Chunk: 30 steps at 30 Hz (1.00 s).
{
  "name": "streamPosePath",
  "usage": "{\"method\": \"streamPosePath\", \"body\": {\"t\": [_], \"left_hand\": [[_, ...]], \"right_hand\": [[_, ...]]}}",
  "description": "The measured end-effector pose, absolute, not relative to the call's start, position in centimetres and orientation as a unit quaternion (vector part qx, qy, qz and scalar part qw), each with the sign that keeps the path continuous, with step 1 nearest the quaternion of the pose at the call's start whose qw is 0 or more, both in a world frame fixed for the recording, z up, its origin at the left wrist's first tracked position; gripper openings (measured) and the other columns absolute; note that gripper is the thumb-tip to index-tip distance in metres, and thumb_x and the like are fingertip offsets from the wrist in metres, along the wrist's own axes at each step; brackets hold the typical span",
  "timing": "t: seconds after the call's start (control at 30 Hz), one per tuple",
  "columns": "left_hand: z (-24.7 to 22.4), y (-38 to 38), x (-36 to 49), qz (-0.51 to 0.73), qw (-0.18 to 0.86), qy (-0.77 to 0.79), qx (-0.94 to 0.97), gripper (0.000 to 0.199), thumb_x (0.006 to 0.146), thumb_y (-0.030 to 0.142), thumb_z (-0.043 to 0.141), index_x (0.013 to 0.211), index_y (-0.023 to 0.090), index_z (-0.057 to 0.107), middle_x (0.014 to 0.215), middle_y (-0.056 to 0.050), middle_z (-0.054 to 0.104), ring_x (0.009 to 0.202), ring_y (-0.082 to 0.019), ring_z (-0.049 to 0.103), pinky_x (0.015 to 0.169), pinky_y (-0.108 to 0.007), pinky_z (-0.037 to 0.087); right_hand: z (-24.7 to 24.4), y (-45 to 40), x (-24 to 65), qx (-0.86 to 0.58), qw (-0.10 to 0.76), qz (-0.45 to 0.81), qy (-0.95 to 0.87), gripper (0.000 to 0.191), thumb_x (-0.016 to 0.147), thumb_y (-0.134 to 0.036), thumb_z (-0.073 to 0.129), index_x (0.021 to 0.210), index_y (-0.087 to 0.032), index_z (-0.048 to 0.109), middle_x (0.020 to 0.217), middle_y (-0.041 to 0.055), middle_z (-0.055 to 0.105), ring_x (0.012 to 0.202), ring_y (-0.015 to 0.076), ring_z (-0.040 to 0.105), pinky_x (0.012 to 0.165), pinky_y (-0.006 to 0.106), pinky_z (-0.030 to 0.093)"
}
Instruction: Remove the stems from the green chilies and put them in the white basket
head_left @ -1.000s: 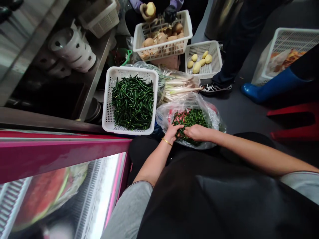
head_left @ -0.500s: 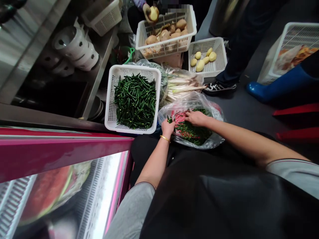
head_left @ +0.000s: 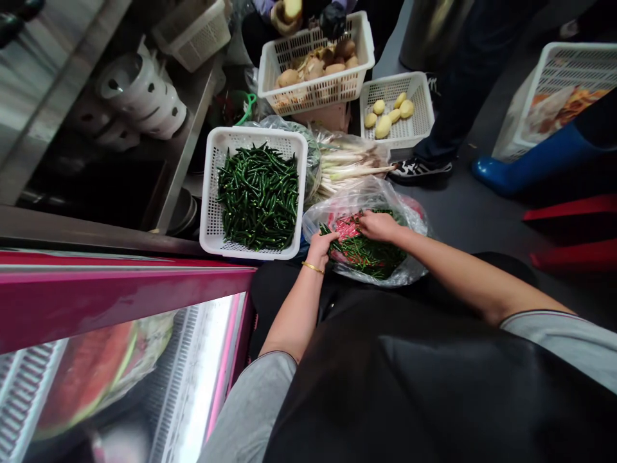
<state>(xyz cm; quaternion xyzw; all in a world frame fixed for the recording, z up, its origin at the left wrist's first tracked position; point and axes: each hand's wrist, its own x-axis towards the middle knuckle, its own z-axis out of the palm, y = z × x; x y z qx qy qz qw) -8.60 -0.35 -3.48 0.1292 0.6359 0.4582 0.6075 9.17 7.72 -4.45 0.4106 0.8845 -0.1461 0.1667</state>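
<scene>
My left hand (head_left: 322,247), with a gold bangle on its wrist, is closed around green chillies (head_left: 326,229) at the left side of a clear plastic bag. My right hand (head_left: 379,226) is over the same plastic bag (head_left: 415,278), its fingers pinched together; what is between them is too small to make out. Inside the bag lie thin green pieces (head_left: 369,252) like chillies or stems, with a red-and-white lining or printed bag showing. Left of my hands stands a white basket (head_left: 205,193) holding a heap of dark green chillies (head_left: 260,196).
Long white-stemmed leeks or scallions (head_left: 344,164) lie beyond the bag. Behind them are a potato basket (head_left: 313,103), where a gloved co-worker holds a potato (head_left: 292,9), and a smaller basket (head_left: 421,128) of peeled potatoes. A shoe (head_left: 421,169) and blue boot (head_left: 501,175) stand right; a freezer (head_left: 120,289) is left.
My right hand's fingers have drawn together into a pinch, and my left hand has turned slightly. The co-worker's dark-gloved hand now shows over the potato basket. The view has shifted a little.
</scene>
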Motion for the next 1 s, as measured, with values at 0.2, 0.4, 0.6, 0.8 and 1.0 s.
{"method": "streamPosePath", "body": {"t": [0.2, 0.4, 0.6, 0.8, 1.0], "left_hand": [[-3.6, -0.3, -8.1, 0.437, 0.621, 0.639, 0.124, 0.016, 0.055, 0.012, 0.070, 0.054, 0.013, 0.055, 0.047, 0.001, 0.054, 0.041, -0.007, 0.044, 0.042, -0.020, 0.031], [-3.3, -0.8, -9.1, 0.410, 0.658, 0.613, 0.150, 0.008, 0.053, 0.016, 0.068, 0.057, 0.010, 0.063, 0.055, -0.004, 0.062, 0.044, -0.007, 0.045, 0.042, -0.021, 0.029], [-4.1, -0.6, -7.2, 0.484, 0.650, 0.552, 0.194, 0.030, 0.043, 0.017, 0.080, 0.071, 0.013, 0.069, 0.060, 0.001, 0.065, 0.059, -0.011, 0.058, 0.059, -0.022, 0.045], [-3.5, -0.4, -6.9, 0.538, 0.611, 0.562, 0.147, 0.025, 0.051, 0.025, 0.079, 0.067, 0.012, 0.065, 0.062, -0.001, 0.066, 0.052, -0.009, 0.054, 0.048, -0.020, 0.039], [-3.0, -0.4, -8.6, 0.518, 0.627, 0.574, 0.097, 0.018, 0.053, 0.021, 0.071, 0.068, 0.013, 0.064, 0.058, -0.002, 0.066, 0.043, -0.008, 0.050, 0.037, -0.018, 0.024]], "right_hand": [[-3.9, 7.1, 8.6, 0.402, 0.166, -0.143, 0.889, 0.034, 0.094, -0.029, 0.040, 0.109, -0.015, 0.068, 0.107, 0.0157, 0.069, 0.095, 0.0244, 0.066, 0.075, 0.030, 0.047], [-4.1, 8.0, 6.5, 0.372, 0.226, -0.147, 0.888, 0.028, 0.087, -0.027, 0.053, 0.103, -0.012, 0.071, 0.104, 0.0178, 0.071, 0.097, 0.0274, 0.067, 0.075, 0.031, 0.048], [-1.5, 7.3, 9.6, 0.379, 0.150, -0.159, 0.899, 0.034, 0.092, -0.037, 0.047, 0.104, -0.017, 0.072, 0.103, 0.0122, 0.072, 0.092, 0.0240, 0.066, 0.073, 0.029, 0.046], [-1.1, 8.6, 8.7, 0.393, 0.095, -0.259, 0.877, 0.034, 0.093, -0.038, 0.048, 0.101, -0.018, 0.075, 0.097, 0.0076, 0.074, 0.084, 0.0183, 0.066, 0.073, 0.024, 0.045], [-4.6, 9.7, 6.3, 0.480, 0.194, -0.170, 0.839, 0.033, 0.086, -0.028, 0.057, 0.108, -0.009, 0.073, 0.108, 0.0214, 0.070, 0.102, 0.0268, 0.066, 0.084, 0.031, 0.047]]}}
